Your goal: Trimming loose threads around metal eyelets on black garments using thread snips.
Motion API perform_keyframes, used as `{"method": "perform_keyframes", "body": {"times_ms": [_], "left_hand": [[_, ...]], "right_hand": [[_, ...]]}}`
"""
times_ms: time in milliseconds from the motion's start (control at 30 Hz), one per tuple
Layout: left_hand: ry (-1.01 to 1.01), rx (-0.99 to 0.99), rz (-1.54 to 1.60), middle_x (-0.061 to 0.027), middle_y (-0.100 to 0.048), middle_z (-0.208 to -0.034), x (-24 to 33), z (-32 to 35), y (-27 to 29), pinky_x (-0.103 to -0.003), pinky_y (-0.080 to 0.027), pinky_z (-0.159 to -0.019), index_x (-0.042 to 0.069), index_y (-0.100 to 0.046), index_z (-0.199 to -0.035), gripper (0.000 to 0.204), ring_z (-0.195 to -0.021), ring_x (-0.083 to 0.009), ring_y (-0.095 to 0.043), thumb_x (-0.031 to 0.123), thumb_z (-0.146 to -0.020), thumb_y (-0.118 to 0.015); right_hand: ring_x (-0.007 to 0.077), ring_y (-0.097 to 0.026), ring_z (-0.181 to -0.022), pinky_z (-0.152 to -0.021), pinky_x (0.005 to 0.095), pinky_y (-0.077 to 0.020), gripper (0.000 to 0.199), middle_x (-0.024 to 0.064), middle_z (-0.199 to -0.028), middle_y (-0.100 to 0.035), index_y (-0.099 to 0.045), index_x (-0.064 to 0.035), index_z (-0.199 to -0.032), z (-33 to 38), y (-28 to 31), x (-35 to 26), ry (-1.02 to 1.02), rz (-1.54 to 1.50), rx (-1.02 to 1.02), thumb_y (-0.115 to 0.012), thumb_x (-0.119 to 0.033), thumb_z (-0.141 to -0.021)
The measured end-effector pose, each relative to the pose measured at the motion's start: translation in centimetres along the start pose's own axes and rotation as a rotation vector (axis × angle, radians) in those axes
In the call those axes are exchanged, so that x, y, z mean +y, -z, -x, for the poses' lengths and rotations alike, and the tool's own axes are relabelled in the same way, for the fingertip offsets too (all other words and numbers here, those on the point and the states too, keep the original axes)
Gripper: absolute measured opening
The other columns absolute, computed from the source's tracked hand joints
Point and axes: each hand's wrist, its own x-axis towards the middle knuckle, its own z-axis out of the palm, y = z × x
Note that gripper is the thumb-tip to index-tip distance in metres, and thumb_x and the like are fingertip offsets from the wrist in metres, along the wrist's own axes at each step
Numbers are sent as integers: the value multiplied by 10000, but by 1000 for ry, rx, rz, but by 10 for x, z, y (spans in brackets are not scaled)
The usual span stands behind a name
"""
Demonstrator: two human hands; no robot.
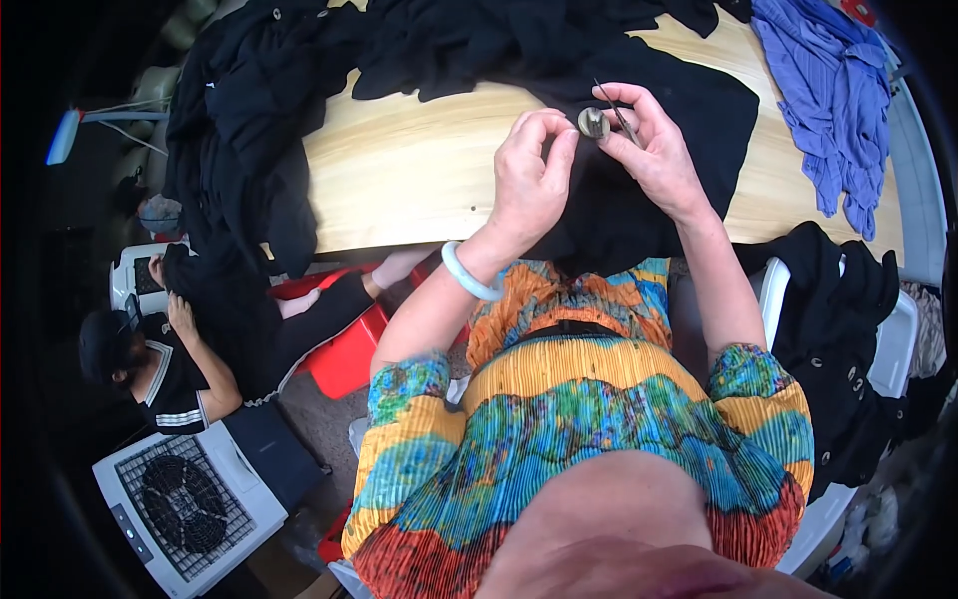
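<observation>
My left hand [534, 170] is raised over the table with thumb and forefinger pinched together. What they hold, if anything, is too small to make out. Close beside its fingertips, my right hand [654, 150] grips a small round, shiny, dark-and-pale piece [593, 124] that looks like a large button. A thin, dark, pointed tool [616, 112] also sits in the right fingers, its tip pointing up and away; its exact kind is unclear. Below both hands a black cloth garment [689, 130] spreads over the table and hangs off the near edge towards my lap.
More black garments [439, 45] cover the far and left parts of the wooden table [399, 170]. Blue-purple cloth [833, 100] hangs at the right. Black garments with round buttons [828, 349] drape over a white container. At left sits another person [180, 369], near a fan unit [185, 499].
</observation>
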Motion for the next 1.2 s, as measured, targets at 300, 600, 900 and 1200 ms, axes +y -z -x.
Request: {"method": "perform_keyframes", "body": {"times_ms": [300,600,900,1200], "left_hand": [[140,-179,-20,-105,-542,-808,8,-8,15,-280,-427,-624,-18,-542,-786,62,-700,-203,-540,43,-780,-542],[202,-122,28,-114,-555,-877,2,-1,3,-270,-424,-710,-20,-581,-761,121,-784,-182,-540,98,-751,-605],[212,-419,-139,-109,-552,-929,17,-17,27,-263,-434,-675,-5,-495,-790,115,-743,-144,-530,103,-814,-526],[677,-391,757,-57,-539,-941,9,-29,33,-286,-450,-792,36,-497,-834,118,-858,-112,-516,144,-875,-470]], "right_hand": [[67,-525,-851,-759,189,-419,384,42,-935,-558,-405,-22,-1157,3,6,-1,-100,-121,-18,-549,-44,-802],[49,-514,-816,-719,173,-406,388,34,-909,-563,-407,-24,-1157,4,5,0,-51,-38,0,-553,-49,-798],[1,-482,-723,-552,129,-350,402,11,-864,-549,-410,-47,-1165,5,11,4,-101,-108,-52,-569,-84,-797],[16,-454,-673,-616,166,-386,247,-2,-784,-519,-475,-3,-1035,16,-1,1,81,126,274,-526,-154,-845]]}}
